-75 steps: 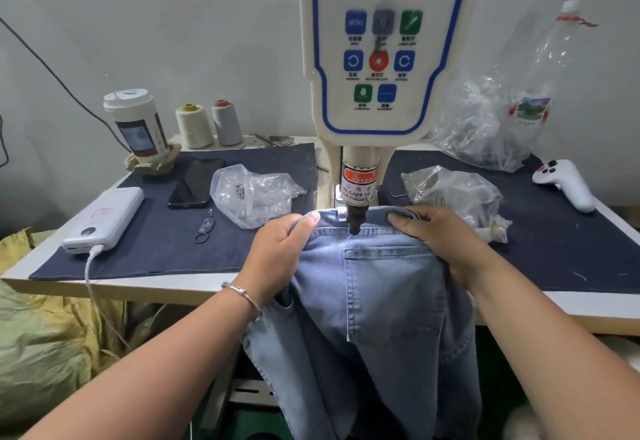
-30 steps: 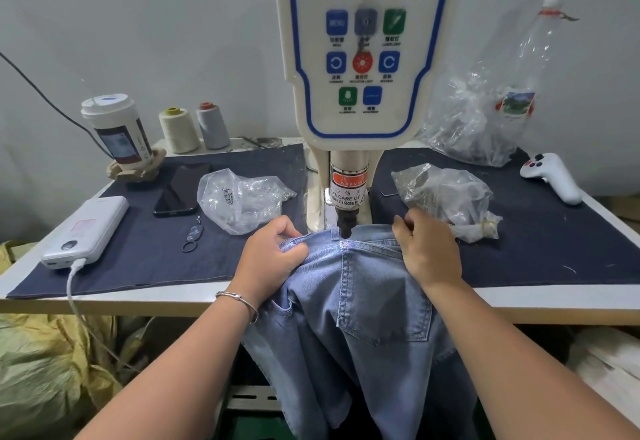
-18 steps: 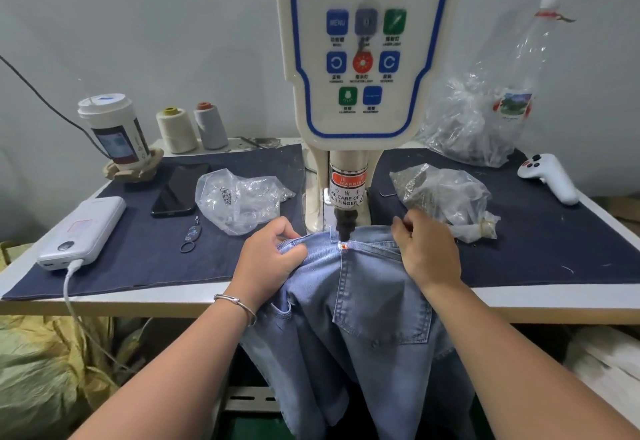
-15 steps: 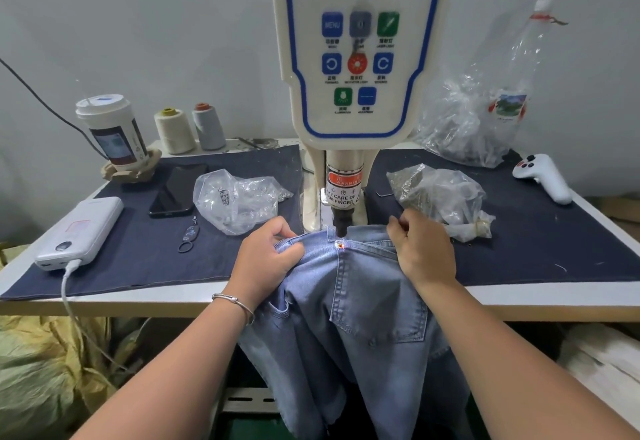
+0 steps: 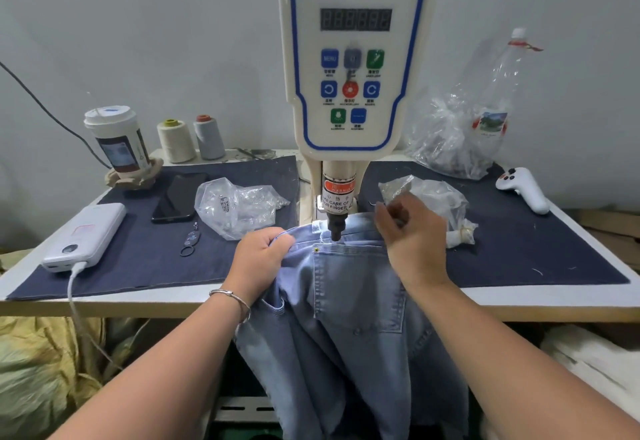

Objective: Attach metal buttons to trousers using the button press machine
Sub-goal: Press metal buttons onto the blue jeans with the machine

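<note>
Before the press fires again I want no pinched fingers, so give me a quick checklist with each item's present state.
1. Trousers waistband lies under the punch: ok.
2. Left hand grips the waistband, left of the punch: ok.
3. Right hand holds the denim: not ok, raised at the clear bag.
4. Fingers clear of the punch: ok, both off to the sides.
5. Rivet at the pocket corner seated: ok.
6. Button loaded in the die: cannot tell.

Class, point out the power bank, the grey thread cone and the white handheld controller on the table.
power bank (image 5: pixel 88 237), head view, middle of its top face
grey thread cone (image 5: pixel 209 138), head view, wound body
white handheld controller (image 5: pixel 524 188), head view, its handle
</note>
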Motion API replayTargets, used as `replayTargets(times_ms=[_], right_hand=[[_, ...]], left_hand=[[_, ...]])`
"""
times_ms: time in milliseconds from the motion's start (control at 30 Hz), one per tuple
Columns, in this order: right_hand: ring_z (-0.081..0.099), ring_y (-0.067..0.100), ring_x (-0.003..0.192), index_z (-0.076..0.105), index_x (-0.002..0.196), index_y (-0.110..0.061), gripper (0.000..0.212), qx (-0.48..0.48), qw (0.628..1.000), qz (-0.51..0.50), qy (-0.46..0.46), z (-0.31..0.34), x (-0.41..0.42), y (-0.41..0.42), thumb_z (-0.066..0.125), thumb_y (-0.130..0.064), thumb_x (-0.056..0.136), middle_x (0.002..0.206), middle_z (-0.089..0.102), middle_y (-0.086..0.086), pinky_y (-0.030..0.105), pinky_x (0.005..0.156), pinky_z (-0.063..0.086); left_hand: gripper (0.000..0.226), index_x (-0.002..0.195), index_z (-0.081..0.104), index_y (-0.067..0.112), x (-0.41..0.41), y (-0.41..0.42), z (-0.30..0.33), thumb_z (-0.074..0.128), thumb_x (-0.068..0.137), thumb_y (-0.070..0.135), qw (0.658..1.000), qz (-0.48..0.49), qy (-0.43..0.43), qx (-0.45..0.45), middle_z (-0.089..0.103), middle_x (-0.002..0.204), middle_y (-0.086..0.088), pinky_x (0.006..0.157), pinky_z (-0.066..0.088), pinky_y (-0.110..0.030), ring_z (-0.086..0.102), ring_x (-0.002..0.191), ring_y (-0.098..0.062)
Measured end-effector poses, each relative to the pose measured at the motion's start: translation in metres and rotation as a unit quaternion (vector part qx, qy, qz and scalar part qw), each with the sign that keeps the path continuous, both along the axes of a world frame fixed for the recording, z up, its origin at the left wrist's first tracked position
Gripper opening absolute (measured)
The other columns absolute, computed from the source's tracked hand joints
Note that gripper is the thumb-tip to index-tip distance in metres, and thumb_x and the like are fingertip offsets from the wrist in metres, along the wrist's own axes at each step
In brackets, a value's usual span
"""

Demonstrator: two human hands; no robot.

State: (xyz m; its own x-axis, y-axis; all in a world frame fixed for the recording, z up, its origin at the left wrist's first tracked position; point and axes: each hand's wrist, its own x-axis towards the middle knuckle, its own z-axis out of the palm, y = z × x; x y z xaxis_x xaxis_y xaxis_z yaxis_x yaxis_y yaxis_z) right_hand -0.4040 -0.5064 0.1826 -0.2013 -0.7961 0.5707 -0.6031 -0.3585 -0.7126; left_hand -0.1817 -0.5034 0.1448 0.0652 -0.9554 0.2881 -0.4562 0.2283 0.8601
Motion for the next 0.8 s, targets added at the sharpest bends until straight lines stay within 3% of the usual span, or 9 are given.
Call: replayTargets(times_ms=[100,200,267,333,433,500,633,700,800], right_hand=[[0.057,0.013,0.062,0.061,0.069,-0.014,0.020,0.188,0.981,0.042,-0.033,0.030,0.003,0.002,0.069,-0.023,0.085,0.065,0.063,0.000,0.028,0.060,0.042],[0.065,0.023,0.078,0.070,0.084,-0.005,0.017,0.389,0.901,0.150,-0.121,0.042,0.003,0.010,0.076,-0.021,0.082,0.083,0.071,0.010,0.032,0.076,0.052],[0.064,0.026,0.082,0.069,0.084,-0.006,0.015,0.430,0.870,0.190,-0.149,0.041,0.007,0.022,0.077,-0.019,0.081,0.085,0.069,0.013,0.038,0.085,0.052],[0.065,0.022,0.074,0.066,0.081,-0.008,0.009,0.439,0.839,0.245,-0.208,0.036,0.012,0.031,0.073,-0.013,0.084,0.080,0.068,0.012,0.033,0.079,0.054],[0.061,0.020,0.070,0.062,0.078,-0.008,0.010,0.484,0.747,0.351,-0.291,0.037,0.015,0.046,0.063,0.001,0.083,0.076,0.063,0.012,0.028,0.066,0.051],[0.053,0.027,0.080,0.056,0.089,-0.003,0.017,0.511,0.700,0.394,-0.307,0.041,0.016,0.055,0.053,0.006,0.076,0.090,0.051,0.019,0.031,0.067,0.041],[0.049,0.036,0.099,0.044,0.126,0.019,0.048,0.500,0.682,0.425,-0.323,0.051,0.016,0.062,0.039,0.018,0.078,0.109,0.047,0.028,0.035,0.077,0.047],[0.059,0.032,0.089,0.049,0.126,0.013,0.045,0.484,0.693,0.435,-0.311,0.058,0.016,0.065,0.043,0.019,0.081,0.103,0.056,0.025,0.032,0.074,0.053],[0.065,0.020,0.073,0.055,0.107,0.000,0.032,0.447,0.732,0.422,-0.296,0.065,0.017,0.070,0.048,0.021,0.083,0.085,0.063,0.015,0.026,0.065,0.057]], left_hand=[[0.034,0.045,0.034,0.023,0.010,0.008,0.007,0.053,0.072,0.027,0.997,0.023,0.072,0.030,0.026,0.051,0.009,0.049,0.021,-0.024,0.024,0.053,-0.009],[0.030,0.041,0.041,0.024,0.019,0.018,0.012,0.054,0.068,0.026,0.990,0.032,0.123,0.062,0.029,0.050,0.008,0.049,0.024,-0.025,0.025,0.052,-0.010],[0.029,0.042,0.037,0.025,0.026,0.027,0.012,0.054,0.065,0.023,0.988,0.025,0.131,0.073,0.030,0.051,0.008,0.050,0.024,-0.026,0.025,0.053,-0.009],[0.025,0.048,0.034,0.026,0.037,0.036,0.007,0.053,0.062,0.020,0.985,0.027,0.147,0.082,0.028,0.058,0.002,0.058,0.024,-0.032,0.026,0.062,-0.014],[0.015,0.053,0.038,0.019,0.054,0.050,0.004,0.052,0.057,0.017,0.959,-0.014,0.239,0.154,0.030,0.060,-0.002,0.058,0.027,-0.030,0.025,0.063,-0.020],[0.019,0.055,0.044,0.005,0.065,0.057,0.010,0.056,0.055,0.021,0.949,-0.084,0.238,0.187,0.037,0.062,-0.005,0.057,0.035,-0.027,0.034,0.062,-0.018],[0.049,0.099,0.057,-0.017,0.067,0.063,0.038,0.061,0.071,0.023,0.924,-0.241,0.177,0.239,0.057,0.097,-0.019,0.085,0.044,-0.040,0.053,0.092,-0.029],[0.063,0.122,0.055,-0.008,0.053,0.067,0.060,0.068,0.073,0.029,0.892,-0.312,0.153,0.288,0.061,0.116,-0.022,0.095,0.045,-0.043,0.058,0.107,-0.034],[0.077,0.131,0.058,0.007,0.019,0.074,0.083,0.085,0.068,0.043,0.870,-0.382,0.030,0.309,0.062,0.133,-0.014,0.104,0.046,-0.039,0.058,0.124,-0.032]])
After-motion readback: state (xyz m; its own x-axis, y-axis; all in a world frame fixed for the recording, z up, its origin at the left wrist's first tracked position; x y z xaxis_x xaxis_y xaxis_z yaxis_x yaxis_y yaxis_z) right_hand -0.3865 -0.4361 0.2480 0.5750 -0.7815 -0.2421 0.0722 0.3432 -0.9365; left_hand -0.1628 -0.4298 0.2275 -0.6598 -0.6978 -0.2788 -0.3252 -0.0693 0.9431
